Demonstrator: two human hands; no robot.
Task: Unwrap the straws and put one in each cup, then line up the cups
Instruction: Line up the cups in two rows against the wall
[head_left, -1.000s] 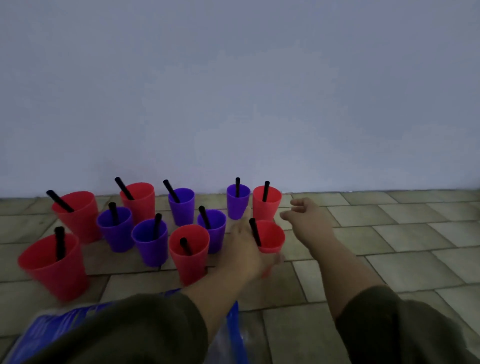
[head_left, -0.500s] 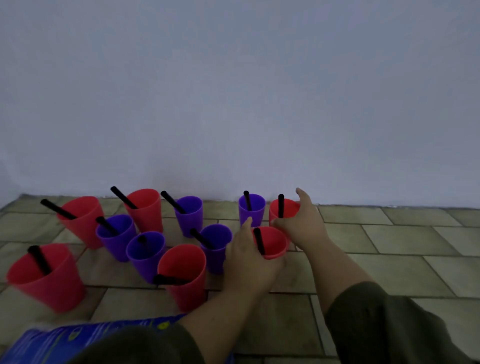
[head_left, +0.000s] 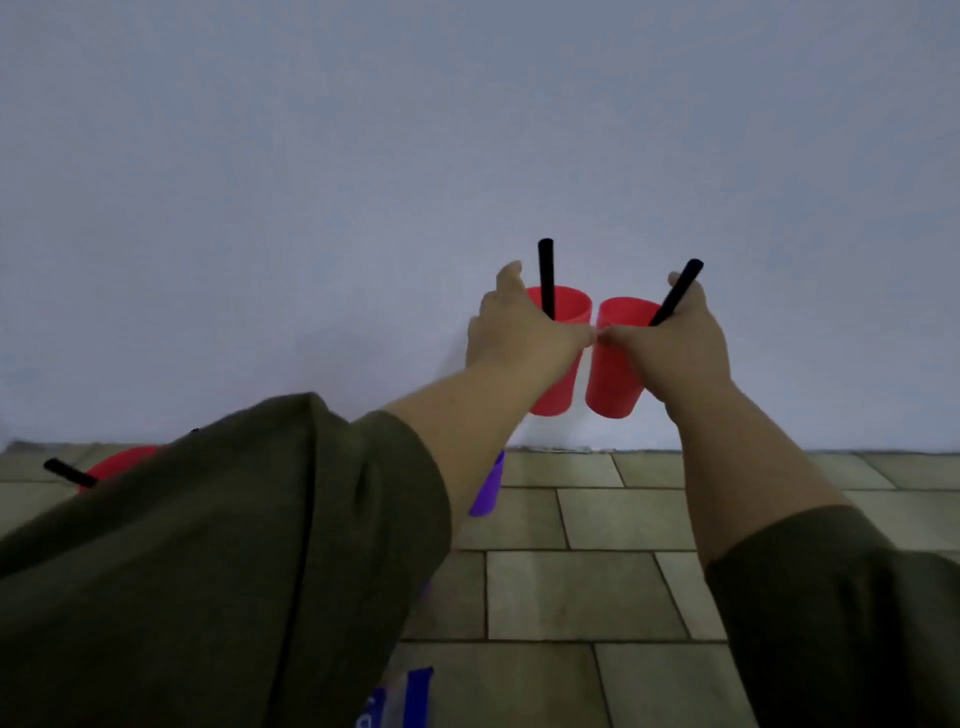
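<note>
Within the left hand (head_left: 519, 338), fingers curled round it, sits a red cup (head_left: 558, 395) with a black straw (head_left: 545, 275) upright inside. Just right of that hand, the right hand (head_left: 675, 348) grips a second red cup (head_left: 610, 384); a second straw (head_left: 678, 293) leans rightward. Thumb tips touch.

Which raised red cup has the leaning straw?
The red plastic cup in the right hand: its black straw leans right; the other cup, in the left hand, has an upright straw.
</note>
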